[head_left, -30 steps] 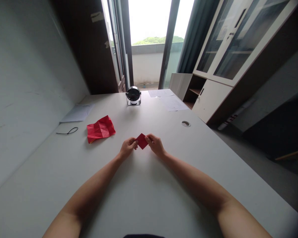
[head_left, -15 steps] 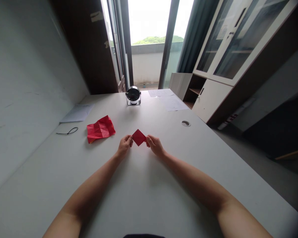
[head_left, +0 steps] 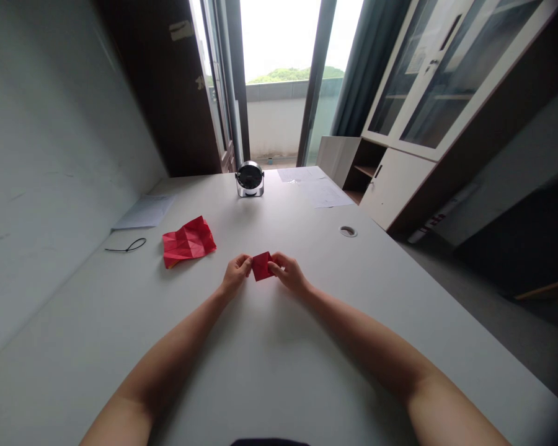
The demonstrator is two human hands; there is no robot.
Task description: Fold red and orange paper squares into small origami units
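A small folded square of red paper (head_left: 261, 267) is between my two hands, just above the white table or resting on it; which one I cannot tell. My right hand (head_left: 289, 271) pinches its right side, thumb lying over the front. At the upper left corner, my left hand (head_left: 237, 272) is closed in a pinch on the paper's edge. Farther left lies a larger creased sheet of red paper (head_left: 189, 240), partly raised along its folds, with a bit of yellow at its lower edge.
A round black-and-silver device on a stand (head_left: 250, 179) sits at the back of the white table (head_left: 270, 359). White papers (head_left: 325, 192) lie back right, another sheet (head_left: 145, 212) back left. A black cable tie (head_left: 129, 245) is by the wall. A round cable hole (head_left: 348, 231) is at right.
The small red square has turned from a diamond pose to nearly level edges. My right thumb has shifted onto its face, and the paper sits slightly lower.
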